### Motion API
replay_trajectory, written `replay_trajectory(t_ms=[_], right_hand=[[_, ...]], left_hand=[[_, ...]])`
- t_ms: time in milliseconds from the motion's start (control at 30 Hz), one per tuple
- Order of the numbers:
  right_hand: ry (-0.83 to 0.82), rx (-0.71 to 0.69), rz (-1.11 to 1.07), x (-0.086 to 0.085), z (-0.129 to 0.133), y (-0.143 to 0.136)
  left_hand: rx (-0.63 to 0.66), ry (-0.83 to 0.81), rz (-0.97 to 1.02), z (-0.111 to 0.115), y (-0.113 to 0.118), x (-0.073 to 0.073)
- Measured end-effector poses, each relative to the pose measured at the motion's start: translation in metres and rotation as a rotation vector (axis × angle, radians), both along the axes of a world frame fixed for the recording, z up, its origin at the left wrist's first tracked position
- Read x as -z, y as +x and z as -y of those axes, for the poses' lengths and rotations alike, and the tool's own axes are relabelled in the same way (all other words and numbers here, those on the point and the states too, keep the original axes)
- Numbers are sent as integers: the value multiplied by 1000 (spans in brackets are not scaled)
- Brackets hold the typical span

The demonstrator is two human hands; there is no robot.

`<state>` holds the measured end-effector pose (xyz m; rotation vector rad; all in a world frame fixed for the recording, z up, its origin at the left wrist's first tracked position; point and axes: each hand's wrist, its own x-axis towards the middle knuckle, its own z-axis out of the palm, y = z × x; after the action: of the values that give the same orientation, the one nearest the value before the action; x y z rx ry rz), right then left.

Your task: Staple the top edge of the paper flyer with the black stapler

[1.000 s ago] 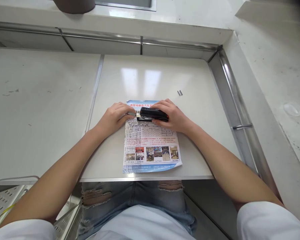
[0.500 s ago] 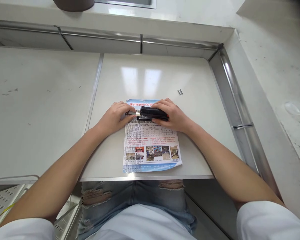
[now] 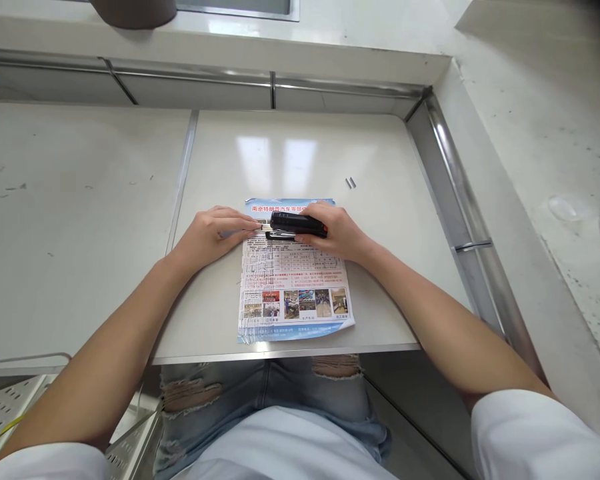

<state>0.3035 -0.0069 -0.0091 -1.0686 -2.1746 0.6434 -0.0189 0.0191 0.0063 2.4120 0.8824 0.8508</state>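
A black stapler (image 3: pixel 297 225) lies sideways over the upper part of a printed flyer (image 3: pixel 305 270). My right hand (image 3: pixel 336 229) is wrapped around its rear end, where a small red patch shows. A thin metal staple tray (image 3: pixel 265 227) sticks out from the stapler's front, on the left. The fingertips of my left hand (image 3: pixel 217 231) are pinched together at the outer end of that tray. Rows of staples run down the left side of the flyer, and its lower right corner curls up. Two short staple strips (image 3: pixel 350 183) lie beyond the flyer.
The white table (image 3: pixel 215 160) has a metal seam (image 3: pixel 185 167) left of the flyer. Metal rails (image 3: pixel 330 88) edge a ledge at the back and right. A brown pot (image 3: pixel 133 12) stands on the ledge. A white perforated rack (image 3: pixel 10 407) is below at left.
My left fingers have straightened somewhat at the metal tray, and less of the tray shows. My right hand keeps its grip on the stapler. The whole view has shifted slightly.
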Motion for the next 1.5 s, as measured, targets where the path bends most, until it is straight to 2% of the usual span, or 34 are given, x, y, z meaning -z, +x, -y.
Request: replay_trajectory(t_ms=[167, 300, 400, 500, 700, 867, 967, 1067, 1167, 1267, 1400, 1500], right_hand=[[1, 15, -100, -6, 0, 7], [-26, 10, -187, -18, 5, 8], [-24, -86, -204, -23, 12, -2], [0, -158, -198, -24, 18, -14], [32, -155, -225, -23, 24, -23], [71, -132, -124, -24, 25, -23], [56, -20, -89, -29, 26, -19], [36, 196, -83, -35, 23, -9], [55, 397, -40, -41, 15, 9], [58, 539, 32, -46, 8, 28], [63, 660, 98, -51, 2, 48], [66, 669, 125, -52, 0, 56]], left_hand=[[101, -49, -8, -2, -8, -6], [10, -58, 34, 8, -1, -10], [-44, -81, 41, 18, 7, -9], [-30, -107, 11, 22, 13, -6], [-14, -126, 3, 22, 15, -4], [53, -65, 6, 20, 18, -8], [23, -26, -41, 16, 21, -11], [-67, -8, -121, 12, 21, -11], [-114, -19, -229, 9, 17, -6], [-129, -52, -313, 7, 12, 0], [-117, -79, -294, 5, 8, 1], [-132, -85, -192, 3, 7, -2]])
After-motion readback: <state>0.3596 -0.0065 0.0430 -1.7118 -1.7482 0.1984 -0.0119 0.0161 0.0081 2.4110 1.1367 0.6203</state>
